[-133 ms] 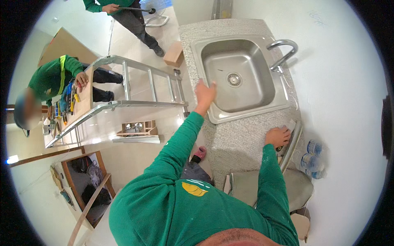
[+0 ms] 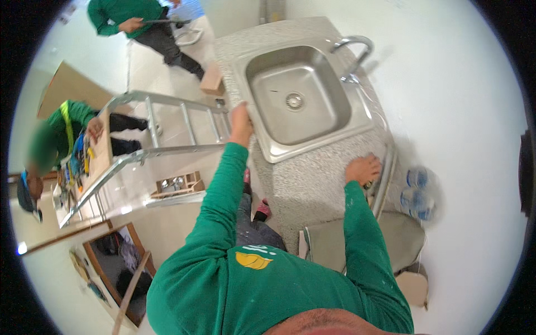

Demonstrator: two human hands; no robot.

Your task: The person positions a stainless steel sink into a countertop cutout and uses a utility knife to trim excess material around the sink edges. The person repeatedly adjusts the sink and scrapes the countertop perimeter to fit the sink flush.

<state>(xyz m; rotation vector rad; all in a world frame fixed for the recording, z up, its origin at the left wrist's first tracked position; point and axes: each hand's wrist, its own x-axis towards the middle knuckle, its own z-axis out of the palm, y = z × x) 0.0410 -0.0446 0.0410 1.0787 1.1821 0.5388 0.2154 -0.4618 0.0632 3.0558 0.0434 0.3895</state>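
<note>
Left hand (image 2: 242, 124): located at the left edge of the tabletop (image 2: 312, 173), beside the sink (image 2: 312, 119). Its fingers are blurred; whether it grips the edge cannot be told. Right hand (image 2: 364, 168): palm down on the tabletop, fingers slightly spread, near the wall side. A small dark item at its wrist is too indistinct to identify. The near end of the tabletop is partly covered by a grey panel (image 2: 402, 230) and the right sleeve.

Tabletop long axis: runs away from the torso, leaning left toward its far end. Faucet (image 2: 357, 49) spout: points left toward the basin.

Count: one sink, one drain (image 2: 294, 101), one faucet; at least three bottles (image 2: 416, 177) by the wall, partly obscured by wrapping.
</note>
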